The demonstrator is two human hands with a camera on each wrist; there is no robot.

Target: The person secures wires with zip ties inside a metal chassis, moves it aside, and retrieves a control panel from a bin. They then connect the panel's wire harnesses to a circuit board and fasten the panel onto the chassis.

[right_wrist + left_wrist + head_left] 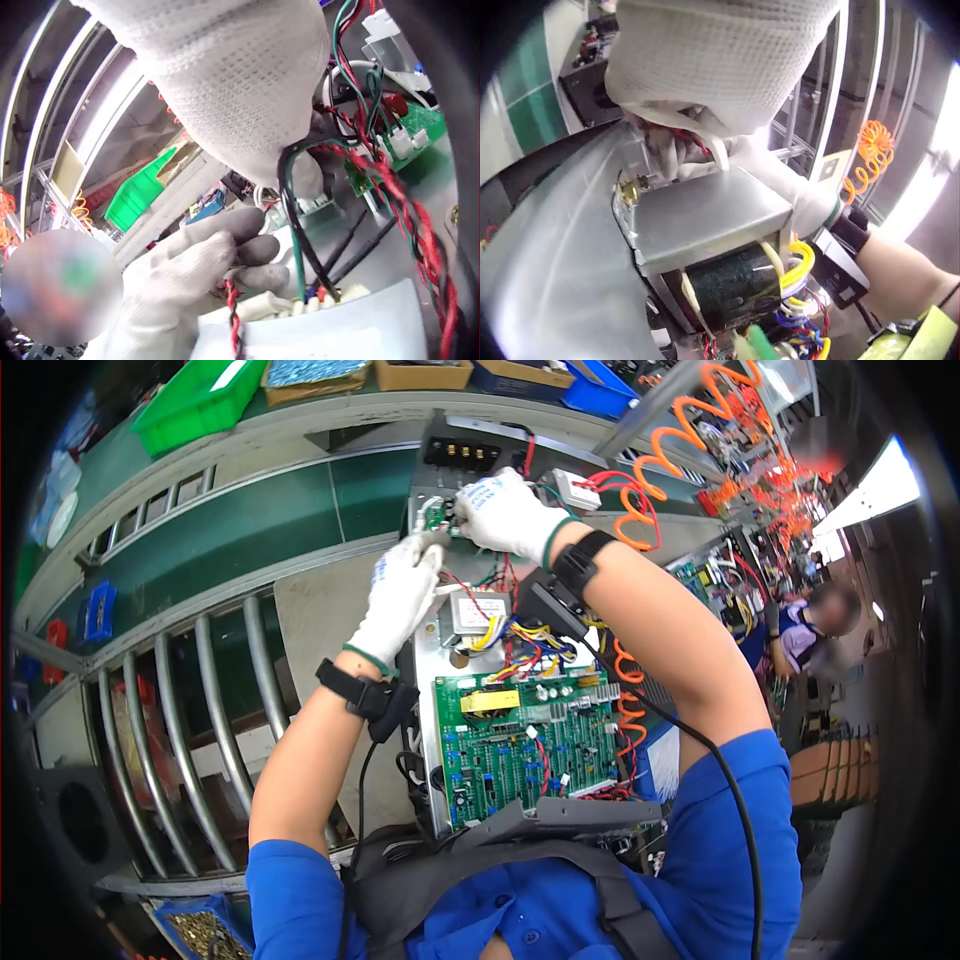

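Both hands wear white knit gloves with grey fingertips and work close together at the far end of an opened metal chassis [432, 650]. The left hand [400, 590] has curled fingers, with a twisted red-and-black wire [234, 319] running out from between them in the right wrist view. My right hand [510, 515] reaches over from the other side, fingers bent down among red, black and green wires [289, 180]; its fingertips are mostly hidden. A small green circuit board [412, 135] with white connectors sits beside it. Below the hands stands a metal-cased transformer [478, 612].
A large green circuit board [530, 745] fills the chassis' near end, with bundled wires [540, 645] above it. An orange coiled hose [640, 490] hangs at right. Metal rollers [210, 710] lie at left. Behind are a green bin [195, 405] and boxes. A person [800, 630] is at far right.
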